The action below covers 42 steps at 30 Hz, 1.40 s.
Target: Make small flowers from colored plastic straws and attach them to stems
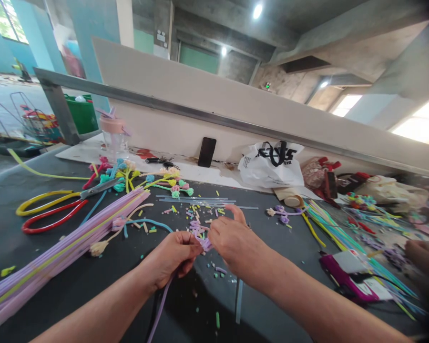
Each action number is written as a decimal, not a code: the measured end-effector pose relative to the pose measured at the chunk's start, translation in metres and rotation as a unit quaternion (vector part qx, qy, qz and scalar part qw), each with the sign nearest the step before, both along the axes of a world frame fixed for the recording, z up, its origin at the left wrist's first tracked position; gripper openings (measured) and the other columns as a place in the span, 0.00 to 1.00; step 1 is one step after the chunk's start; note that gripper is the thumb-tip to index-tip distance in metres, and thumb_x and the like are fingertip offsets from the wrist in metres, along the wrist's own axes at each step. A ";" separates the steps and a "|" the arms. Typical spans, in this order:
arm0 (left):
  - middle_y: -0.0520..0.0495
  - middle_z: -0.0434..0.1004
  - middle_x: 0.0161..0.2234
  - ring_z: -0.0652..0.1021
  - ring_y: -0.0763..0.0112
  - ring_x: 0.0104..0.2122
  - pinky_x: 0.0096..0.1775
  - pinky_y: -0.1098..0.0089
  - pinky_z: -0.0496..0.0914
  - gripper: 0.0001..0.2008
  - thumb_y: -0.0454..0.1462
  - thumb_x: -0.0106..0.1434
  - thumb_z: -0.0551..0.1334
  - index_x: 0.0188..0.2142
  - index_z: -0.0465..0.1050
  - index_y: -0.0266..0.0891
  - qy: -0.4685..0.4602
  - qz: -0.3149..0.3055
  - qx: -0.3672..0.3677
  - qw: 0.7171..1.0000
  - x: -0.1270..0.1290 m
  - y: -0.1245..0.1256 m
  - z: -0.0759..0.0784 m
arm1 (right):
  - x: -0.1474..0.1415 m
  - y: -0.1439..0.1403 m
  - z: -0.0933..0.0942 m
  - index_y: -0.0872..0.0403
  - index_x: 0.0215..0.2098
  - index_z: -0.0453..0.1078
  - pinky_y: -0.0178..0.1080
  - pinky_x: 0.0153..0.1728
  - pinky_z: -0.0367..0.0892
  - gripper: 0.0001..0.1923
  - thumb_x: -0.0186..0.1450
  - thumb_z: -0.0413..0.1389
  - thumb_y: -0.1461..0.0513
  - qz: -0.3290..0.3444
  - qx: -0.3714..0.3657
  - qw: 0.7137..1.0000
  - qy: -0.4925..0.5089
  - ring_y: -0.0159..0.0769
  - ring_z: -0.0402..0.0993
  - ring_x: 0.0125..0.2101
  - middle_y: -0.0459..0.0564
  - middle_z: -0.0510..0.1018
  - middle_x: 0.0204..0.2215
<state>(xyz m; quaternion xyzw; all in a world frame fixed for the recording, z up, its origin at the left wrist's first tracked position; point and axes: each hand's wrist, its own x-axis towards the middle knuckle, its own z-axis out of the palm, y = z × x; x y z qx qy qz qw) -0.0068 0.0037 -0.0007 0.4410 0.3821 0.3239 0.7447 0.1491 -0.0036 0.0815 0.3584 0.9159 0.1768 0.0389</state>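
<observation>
Dark tabletop (293, 238): left fingers (188, 248) pinching purple stem (161, 306); right fingers (217, 229) curled beside, grip hidden, unclear.

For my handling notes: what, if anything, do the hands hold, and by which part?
The left hand pinches a purple piece by its left side; the right hand is at the piece's right side, its exact grip hidden.

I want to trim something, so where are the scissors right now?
In the head view, the scissors lie on the left, just beyond the pink-and-purple bundle of fuzzy stems, blades toward the teal tufts.
</observation>
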 end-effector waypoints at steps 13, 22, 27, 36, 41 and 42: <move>0.59 0.60 0.11 0.59 0.83 0.10 0.12 0.80 0.49 0.12 0.42 0.49 0.65 0.23 0.64 0.38 -0.038 0.015 -0.028 0.999 -0.001 0.001 0.000 | 0.009 -0.010 0.010 0.54 0.34 0.68 0.51 0.52 0.41 0.13 0.55 0.49 0.73 -0.029 0.000 0.995 0.098 0.36 0.67 0.34 0.48 0.74 0.33; 0.56 0.62 0.12 0.60 0.84 0.10 0.11 0.80 0.50 0.11 0.38 0.52 0.63 0.20 0.63 0.36 -0.097 0.012 -0.039 0.994 -0.002 0.004 -0.006 | 0.018 -0.029 -0.022 0.51 0.55 0.59 0.50 0.53 0.40 0.24 0.60 0.50 0.66 -0.023 0.006 0.995 0.101 0.43 0.56 0.53 0.52 0.61 0.57; 0.56 0.61 0.12 0.60 0.84 0.10 0.12 0.80 0.50 0.11 0.38 0.52 0.63 0.20 0.63 0.36 -0.096 0.019 -0.036 0.995 -0.002 0.006 -0.005 | 0.018 -0.027 -0.021 0.50 0.55 0.59 0.52 0.54 0.38 0.24 0.60 0.50 0.67 -0.026 -0.001 0.995 0.101 0.43 0.55 0.54 0.51 0.59 0.58; 0.55 0.63 0.17 0.61 0.85 0.12 0.13 0.81 0.47 0.10 0.38 0.51 0.64 0.22 0.65 0.34 -0.123 0.008 -0.083 0.989 -0.006 0.008 -0.004 | 0.034 -0.031 -0.029 0.48 0.52 0.64 0.45 0.50 0.48 0.27 0.56 0.45 0.73 -0.112 0.045 0.959 0.258 0.38 0.64 0.49 0.50 0.66 0.54; 0.54 0.64 0.20 0.61 0.86 0.13 0.13 0.80 0.47 0.10 0.40 0.54 0.63 0.26 0.67 0.34 -0.130 -0.008 -0.082 0.988 -0.006 0.009 -0.006 | 0.045 -0.038 -0.055 0.49 0.47 0.67 0.42 0.48 0.53 0.24 0.57 0.44 0.73 -0.133 0.075 0.932 0.329 0.36 0.68 0.46 0.50 0.72 0.48; 0.54 0.64 0.20 0.61 0.85 0.13 0.13 0.80 0.47 0.10 0.40 0.54 0.62 0.26 0.67 0.34 -0.127 -0.008 -0.080 0.989 -0.006 0.009 -0.007 | 0.047 -0.040 -0.060 0.48 0.47 0.67 0.42 0.47 0.53 0.24 0.58 0.44 0.73 -0.134 0.079 0.927 0.342 0.35 0.68 0.46 0.50 0.72 0.48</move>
